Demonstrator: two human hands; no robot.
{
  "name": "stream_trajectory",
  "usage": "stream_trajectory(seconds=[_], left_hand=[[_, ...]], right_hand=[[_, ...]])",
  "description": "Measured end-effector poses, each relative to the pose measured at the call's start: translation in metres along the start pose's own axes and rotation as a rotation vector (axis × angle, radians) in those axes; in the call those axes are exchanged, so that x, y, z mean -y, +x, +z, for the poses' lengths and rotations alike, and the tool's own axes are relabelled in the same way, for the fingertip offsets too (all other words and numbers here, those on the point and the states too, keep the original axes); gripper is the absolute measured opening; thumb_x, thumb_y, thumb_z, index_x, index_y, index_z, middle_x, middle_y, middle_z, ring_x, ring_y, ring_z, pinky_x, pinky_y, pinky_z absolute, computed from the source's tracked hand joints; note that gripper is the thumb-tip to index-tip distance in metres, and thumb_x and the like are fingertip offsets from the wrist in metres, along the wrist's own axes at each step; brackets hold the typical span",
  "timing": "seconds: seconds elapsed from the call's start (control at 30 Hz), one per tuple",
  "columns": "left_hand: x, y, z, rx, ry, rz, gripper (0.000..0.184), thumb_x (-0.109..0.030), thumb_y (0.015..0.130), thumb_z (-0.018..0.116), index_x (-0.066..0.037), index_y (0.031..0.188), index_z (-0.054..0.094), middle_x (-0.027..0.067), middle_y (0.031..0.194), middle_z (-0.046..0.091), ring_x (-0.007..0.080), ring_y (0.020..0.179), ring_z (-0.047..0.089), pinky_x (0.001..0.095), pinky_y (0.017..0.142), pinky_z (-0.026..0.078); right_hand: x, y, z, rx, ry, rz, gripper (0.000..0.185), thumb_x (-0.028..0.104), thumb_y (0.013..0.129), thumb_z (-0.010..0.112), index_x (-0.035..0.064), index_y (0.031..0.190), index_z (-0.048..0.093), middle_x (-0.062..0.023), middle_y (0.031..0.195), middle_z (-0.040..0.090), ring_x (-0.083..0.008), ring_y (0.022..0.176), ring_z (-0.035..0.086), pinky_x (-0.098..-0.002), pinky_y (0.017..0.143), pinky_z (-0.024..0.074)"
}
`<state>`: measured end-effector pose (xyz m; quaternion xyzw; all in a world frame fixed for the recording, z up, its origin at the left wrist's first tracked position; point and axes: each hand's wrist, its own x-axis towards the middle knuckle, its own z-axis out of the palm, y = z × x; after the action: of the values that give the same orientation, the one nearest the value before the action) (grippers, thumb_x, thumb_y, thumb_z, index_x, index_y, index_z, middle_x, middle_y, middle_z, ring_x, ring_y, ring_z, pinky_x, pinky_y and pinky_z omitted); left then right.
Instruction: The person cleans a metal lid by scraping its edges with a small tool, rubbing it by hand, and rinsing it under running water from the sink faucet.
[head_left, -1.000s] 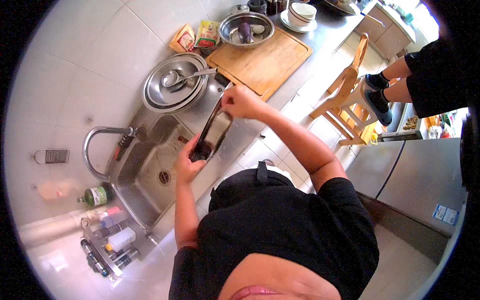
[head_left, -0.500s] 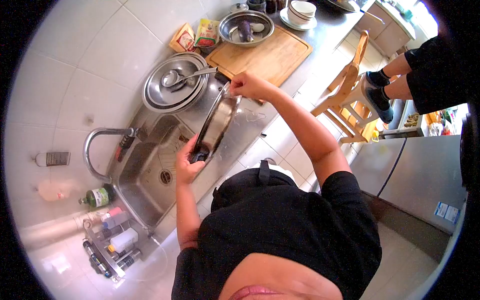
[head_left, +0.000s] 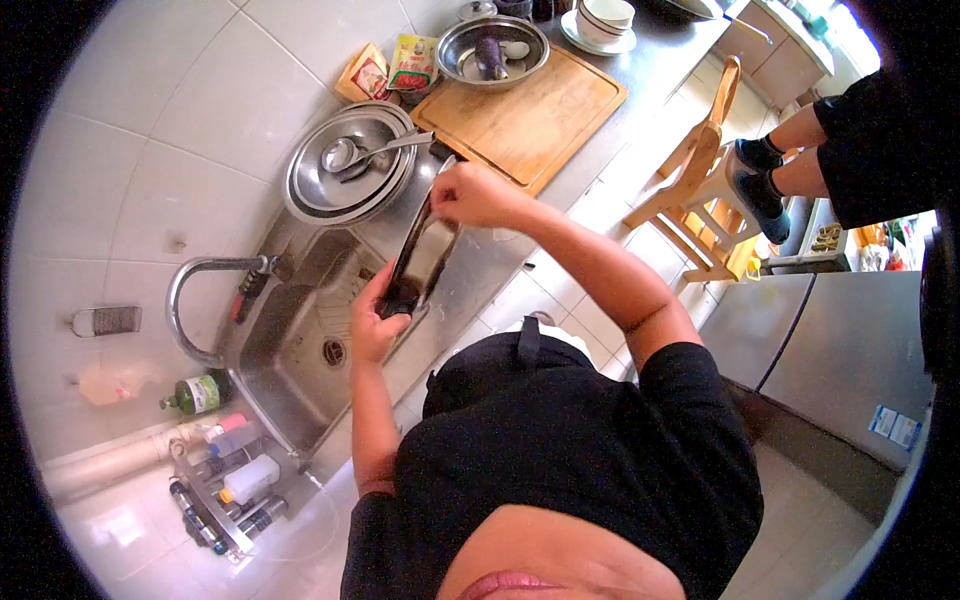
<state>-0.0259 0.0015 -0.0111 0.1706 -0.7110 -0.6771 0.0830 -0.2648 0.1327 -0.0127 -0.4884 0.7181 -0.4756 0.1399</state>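
A shiny metal basin [head_left: 432, 252] is tilted steeply on edge above the counter beside the sink. My left hand [head_left: 378, 325] grips its lower end, thumb on the near side. A dark patch or object shows by that thumb; I cannot tell which. Against the upper part of the basin, my right hand [head_left: 470, 195] is closed with fingers curled. Whether it holds the rim or something small is hidden. Left of the basin, a stack of steel bowls [head_left: 298, 195] carries a metal ladle [head_left: 342, 154].
The sink [head_left: 290, 365] lies below left, with a curved faucet [head_left: 175, 290]. Beyond my right hand is a wooden cutting board [head_left: 560, 115], with a steel bowl [head_left: 445, 65] holding an eggplant [head_left: 489, 58]. A wooden chair [head_left: 700, 160] and another person's legs [head_left: 800, 172] are at right.
My right hand has moved from the basin's upper rim slightly down and left, over the basin's near face. The basin has shifted a little left, and its near face looks narrower.
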Motion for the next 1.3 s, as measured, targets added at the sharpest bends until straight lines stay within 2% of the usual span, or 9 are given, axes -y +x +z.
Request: stream_trajectory(seconds=[0.3, 0.43, 0.5, 0.6, 0.77, 0.9, 1.07, 1.2, 1.3], left_hand=[[0.000, 0.002, 0.001, -0.010, -0.009, 0.021, 0.078, 0.006, 0.054, 0.052, 0.003, 0.131, 0.047, 0.0084, 0.121, 0.057, 0.0174, 0.110, 0.056, 0.0274, 0.098, 0.037], [0.006, 0.007, -0.002, 0.007, -0.002, 0.035, 0.079, 0.005, 0.054, 0.052, 0.002, 0.132, 0.047, 0.0081, 0.121, 0.057, 0.0169, 0.109, 0.056, 0.0266, 0.097, 0.038], [0.007, 0.006, 0.000, -0.014, -0.020, 0.014, 0.079, 0.004, 0.053, 0.053, 0.002, 0.132, 0.047, 0.0080, 0.121, 0.058, 0.0170, 0.109, 0.056, 0.0265, 0.097, 0.038], [0.007, 0.006, -0.002, -0.010, -0.016, 0.038, 0.079, 0.004, 0.053, 0.053, 0.001, 0.132, 0.047, 0.0078, 0.120, 0.058, 0.0173, 0.108, 0.056, 0.0268, 0.096, 0.038], [0.008, 0.005, 0.002, -0.031, -0.017, 0.011, 0.079, 0.003, 0.054, 0.053, 0.001, 0.133, 0.047, 0.0075, 0.121, 0.057, 0.0170, 0.108, 0.056, 0.0261, 0.095, 0.038], [0.003, 0.005, 0.003, -0.035, 0.040, 0.045, 0.080, 0.006, 0.054, 0.052, 0.000, 0.133, 0.047, 0.0078, 0.121, 0.058, 0.0176, 0.108, 0.056, 0.0265, 0.095, 0.039], [0.006, 0.006, 0.006, -0.033, -0.024, 0.037, 0.079, 0.005, 0.054, 0.051, 0.000, 0.133, 0.047, 0.0078, 0.120, 0.058, 0.0175, 0.109, 0.055, 0.0260, 0.095, 0.038], [0.000, 0.006, 0.007, -0.045, 0.024, 0.060, 0.079, 0.005, 0.054, 0.051, 0.000, 0.133, 0.047, 0.0078, 0.119, 0.058, 0.0179, 0.109, 0.056, 0.0265, 0.095, 0.038], [0.004, 0.004, 0.006, -0.032, 0.018, 0.052, 0.079, 0.004, 0.054, 0.051, 0.001, 0.133, 0.046, 0.0076, 0.119, 0.058, 0.0179, 0.108, 0.056, 0.0269, 0.095, 0.039]], right_hand=[[0.001, 0.002, -0.001, 0.030, -0.012, -0.004, 0.011, 0.017, 0.070, 0.065, 0.0062, 0.071, 0.066, -0.0134, 0.065, 0.063, -0.0283, 0.060, 0.062, -0.0371, 0.058, 0.0491], [-0.002, 0.001, -0.004, 0.036, 0.100, 0.017, 0.008, 0.009, 0.071, 0.067, 0.0019, 0.071, 0.064, -0.0086, 0.061, 0.061, -0.0161, 0.058, 0.059, -0.0304, 0.058, 0.0467], [0.014, -0.002, 0.010, -0.012, -0.056, -0.109, 0.008, 0.010, 0.070, 0.066, 0.0026, 0.072, 0.065, -0.0114, 0.064, 0.061, -0.0220, 0.059, 0.059, -0.0330, 0.059, 0.0475], [0.000, 0.003, -0.003, -0.041, -0.041, 0.076, 0.012, 0.019, 0.069, 0.065, 0.0076, 0.070, 0.068, -0.0128, 0.068, 0.065, -0.0294, 0.065, 0.064, -0.0394, 0.060, 0.0500], [0.014, -0.004, 0.012, -0.016, -0.012, -0.090, 0.010, 0.016, 0.068, 0.062, 0.0068, 0.068, 0.066, -0.0136, 0.068, 0.063, -0.0320, 0.065, 0.062, -0.0404, 0.059, 0.0492], [0.001, 0.002, -0.011, -0.036, 0.017, 0.124, 0.011, 0.017, 0.068, 0.064, 0.0070, 0.069, 0.067, -0.0140, 0.069, 0.064, -0.0320, 0.064, 0.062, -0.0402, 0.060, 0.0492], [0.006, -0.001, 0.020, -0.055, -0.145, -0.140, 0.011, 0.017, 0.068, 0.066, 0.0060, 0.068, 0.065, -0.0148, 0.067, 0.063, -0.0315, 0.063, 0.063, -0.0402, 0.058, 0.0488], [-0.005, -0.001, -0.012, -0.103, 0.021, 0.104, 0.007, 0.014, 0.068, 0.063, 0.0066, 0.067, 0.064, -0.0149, 0.066, 0.062, -0.0334, 0.063, 0.061, -0.0412, 0.057, 0.0482], [-0.009, -0.003, 0.002, -0.140, -0.082, -0.031, 0.008, 0.014, 0.069, 0.064, 0.0060, 0.067, 0.063, -0.0137, 0.065, 0.062, -0.0312, 0.061, 0.061, -0.0399, 0.057, 0.0480]])
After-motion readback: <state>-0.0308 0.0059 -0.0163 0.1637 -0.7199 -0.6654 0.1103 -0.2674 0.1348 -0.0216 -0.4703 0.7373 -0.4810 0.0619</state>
